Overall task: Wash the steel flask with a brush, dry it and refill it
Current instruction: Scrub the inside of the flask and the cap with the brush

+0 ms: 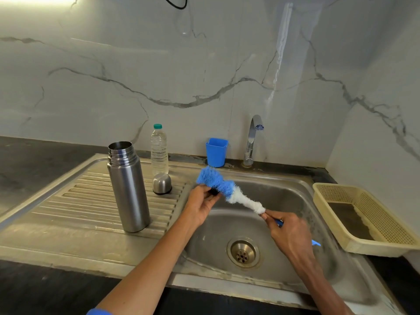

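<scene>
The steel flask [128, 187] stands upright and uncapped on the ribbed drainboard [68, 201], left of the basin. Its steel cap [162, 183] sits behind it to the right. A bottle brush with blue and white bristles [223, 189] is held over the sink basin [284, 201]. My right hand [288, 233] grips its blue handle just below the bristles. My left hand [201, 204] holds a small black part pressed against the blue bristles; what that part is I cannot tell. A clear water bottle with a green cap [159, 151] stands behind the cap.
A blue plastic cup [216, 152] sits at the back edge beside the chrome tap [252, 139], with no water running. A cream plastic basket [363, 219] lies right of the basin. The drain [243, 253] is at the basin's bottom. A dark countertop surrounds the sink.
</scene>
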